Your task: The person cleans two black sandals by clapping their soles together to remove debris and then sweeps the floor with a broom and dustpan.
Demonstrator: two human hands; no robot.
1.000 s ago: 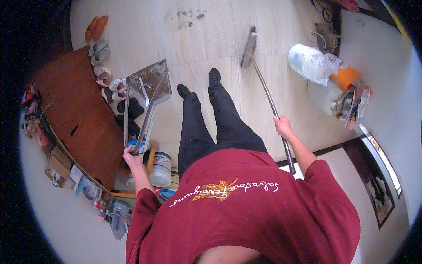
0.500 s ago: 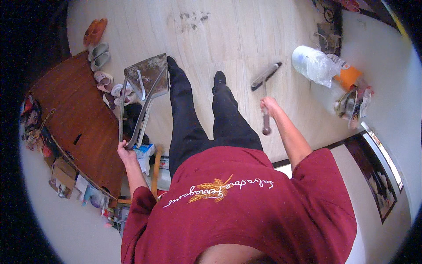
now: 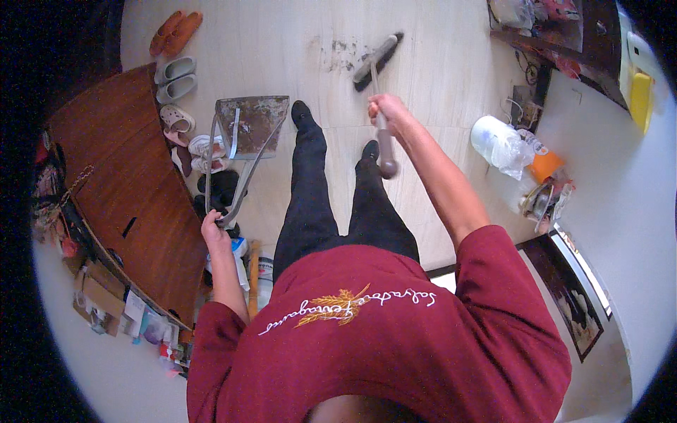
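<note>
My left hand [image 3: 216, 224] is closed round the handle of a metal dustpan [image 3: 257, 134], whose worn, stained pan hangs out ahead of it beside my left foot. A pale strip lies along the pan's left part. My right hand [image 3: 388, 111] grips the handle of a broom [image 3: 376, 62] with dark bristles; the round brown end of its handle shows below my fist. Dark dirt [image 3: 337, 55] is scattered on the pale floor just left of the broom head. The broom head is tilted, its far end pointing to the right.
Several shoes line the left side, among them orange slippers [image 3: 176, 34] and grey clogs [image 3: 175, 79], beside a brown wooden cabinet [image 3: 141, 204]. On the right stand a white bucket-like container with clear plastic [image 3: 497, 144] and an orange item [image 3: 545, 167]. A dark shelf [image 3: 557, 42] is at the far right.
My right hand has swung forward and left with the broom, bringing its head beside the dirt. The dustpan has shifted a little to the right in view, still in my left hand.
</note>
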